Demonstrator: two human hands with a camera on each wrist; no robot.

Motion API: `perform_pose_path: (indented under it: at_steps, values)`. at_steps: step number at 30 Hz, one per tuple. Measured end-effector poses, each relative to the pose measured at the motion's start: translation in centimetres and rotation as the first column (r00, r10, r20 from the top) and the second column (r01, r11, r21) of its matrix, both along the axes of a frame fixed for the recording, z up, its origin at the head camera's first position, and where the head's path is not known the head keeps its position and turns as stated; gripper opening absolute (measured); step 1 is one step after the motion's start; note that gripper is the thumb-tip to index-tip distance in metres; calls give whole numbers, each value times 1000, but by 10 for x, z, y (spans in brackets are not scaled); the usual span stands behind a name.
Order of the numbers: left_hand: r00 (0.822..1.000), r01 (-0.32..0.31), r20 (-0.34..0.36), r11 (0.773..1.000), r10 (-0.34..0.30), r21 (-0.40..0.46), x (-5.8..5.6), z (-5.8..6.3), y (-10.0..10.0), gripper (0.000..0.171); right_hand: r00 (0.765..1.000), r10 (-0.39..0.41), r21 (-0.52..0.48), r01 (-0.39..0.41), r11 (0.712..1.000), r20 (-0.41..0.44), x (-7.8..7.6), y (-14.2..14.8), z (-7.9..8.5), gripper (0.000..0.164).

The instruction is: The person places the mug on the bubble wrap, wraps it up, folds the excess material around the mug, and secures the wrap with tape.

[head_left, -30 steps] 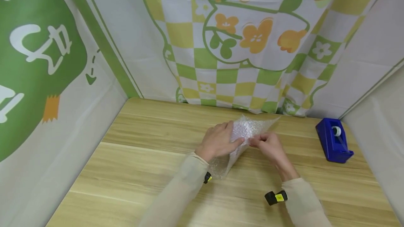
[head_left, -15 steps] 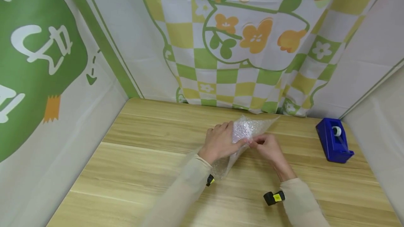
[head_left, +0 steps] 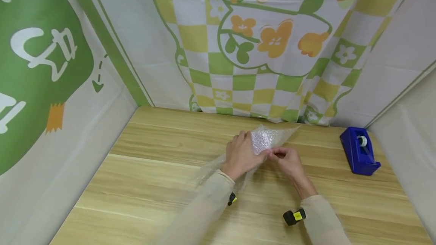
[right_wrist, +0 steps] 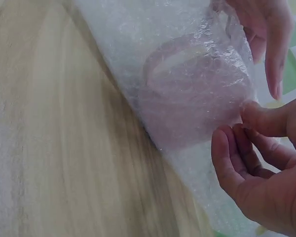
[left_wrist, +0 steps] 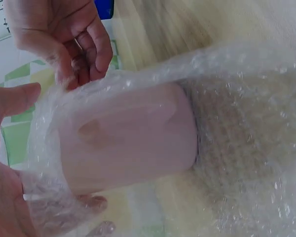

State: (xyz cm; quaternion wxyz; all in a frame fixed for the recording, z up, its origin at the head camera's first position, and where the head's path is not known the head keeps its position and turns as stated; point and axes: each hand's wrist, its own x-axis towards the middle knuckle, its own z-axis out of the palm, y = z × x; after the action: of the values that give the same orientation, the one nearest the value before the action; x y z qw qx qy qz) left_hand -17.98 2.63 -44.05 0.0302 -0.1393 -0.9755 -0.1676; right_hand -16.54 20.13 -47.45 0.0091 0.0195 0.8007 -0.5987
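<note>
A pale pink mug (left_wrist: 133, 138) lies inside clear bubble wrap (head_left: 263, 137), near the middle of the table. Its handle shows through the plastic in the right wrist view, where the mug (right_wrist: 197, 106) looks blurred by the bubbles. My left hand (head_left: 242, 155) grips the wrapped mug from the left, its fingers round the far side and its thumb toward the right hand. With thumb and fingertips, my right hand (head_left: 289, 162) pinches the edge of the bubble wrap beside the left thumb. Loose wrap spreads below and left of the left wrist.
A blue tape dispenser (head_left: 359, 150) with a roll in it stands at the table's right side. Behind the wooden table (head_left: 153, 184) hangs a checked, flowered cloth (head_left: 255, 82). Fabric walls close in the left and right sides.
My left hand has shifted slightly right and down, closer to the right hand. A loose flap of bubble wrap now sticks out left of the left wrist. The right hand keeps its pinch.
</note>
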Motion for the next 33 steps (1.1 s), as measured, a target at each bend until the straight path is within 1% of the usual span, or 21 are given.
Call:
perform_pose_path:
  at_steps: [4, 6, 12, 16, 19, 23, 27, 30, 32, 33]
  values:
    - [999, -42, -12, 999, 42, 4, 1, -1, 5, 89, 999, -42, 8, 41, 999, 18, 1, 1, -4, 15]
    - [998, -65, -13, 998, 65, 9, 1, -2, 7, 90, 998, -52, -13, 52, 999, 18, 1, 1, -7, 16]
    - [992, -122, -19, 992, 122, 22, 1, -4, 13, 90, 997, -69, -41, 68, 997, -21, -1, -1, -13, 15]
    - [990, -139, -25, 990, 139, 19, 0, -4, 15, 90, 997, -67, -38, 66, 997, -27, -2, -2, -14, 14]
    - [990, -141, -30, 990, 141, 24, 0, -4, 16, 90, 999, -41, -31, 39, 999, -35, -2, -1, -13, 14]
    - [991, -128, -39, 992, 129, 19, 0, -2, 16, 92, 998, 29, 19, -27, 999, -59, -1, 3, -10, 15]
    - [993, -111, -32, 994, 111, -1, -1, 0, 17, 95, 990, 112, 115, -102, 988, -87, -1, 10, -8, 13]
    - [997, -81, 3, 997, 81, -18, -2, 3, 17, 91, 982, 140, 215, -111, 970, -127, 0, 14, -6, 8]
    - [998, -54, 32, 998, 55, -26, -3, 6, 16, 84, 977, 138, 289, -86, 953, -165, 3, 17, -2, 6]
    - [998, -39, 48, 999, 40, -28, -4, 8, 15, 80, 972, 137, 333, -67, 941, -192, 5, 18, 1, 6]
